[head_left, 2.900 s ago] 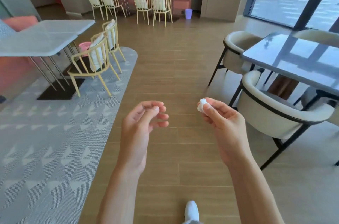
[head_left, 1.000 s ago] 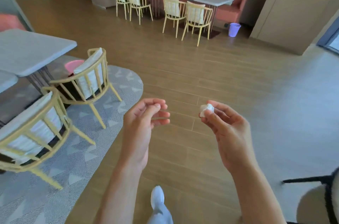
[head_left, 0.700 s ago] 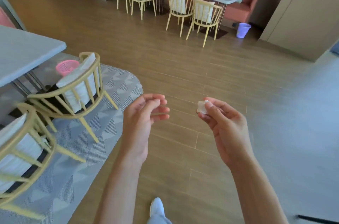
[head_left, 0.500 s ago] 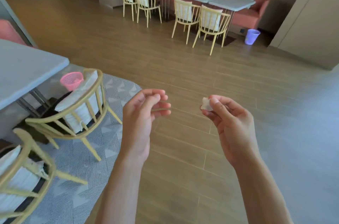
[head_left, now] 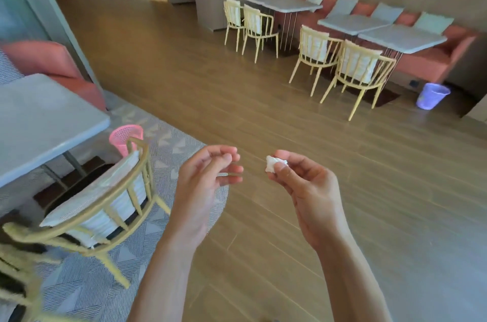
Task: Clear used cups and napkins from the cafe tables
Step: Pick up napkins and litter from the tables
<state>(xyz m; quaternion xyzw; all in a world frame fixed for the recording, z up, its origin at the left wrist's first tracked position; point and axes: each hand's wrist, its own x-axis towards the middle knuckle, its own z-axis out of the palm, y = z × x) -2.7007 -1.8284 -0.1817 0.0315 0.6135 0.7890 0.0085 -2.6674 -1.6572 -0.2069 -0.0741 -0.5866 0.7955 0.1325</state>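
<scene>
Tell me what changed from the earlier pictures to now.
The view swung left and moved on: the dark table and cream armchairs are gone, the pink basket and yellow chair are nearer. Unchanged: right hand pinches the crumpled napkin; left hand is loosely curled, holding nothing.

A small white paper napkin [head_left: 275,163], crumpled into a tight wad, sits pinched between the thumb and fingertips of the person's right hand [head_left: 308,190], held up in the air above the wooden floor, only its top showing.
</scene>
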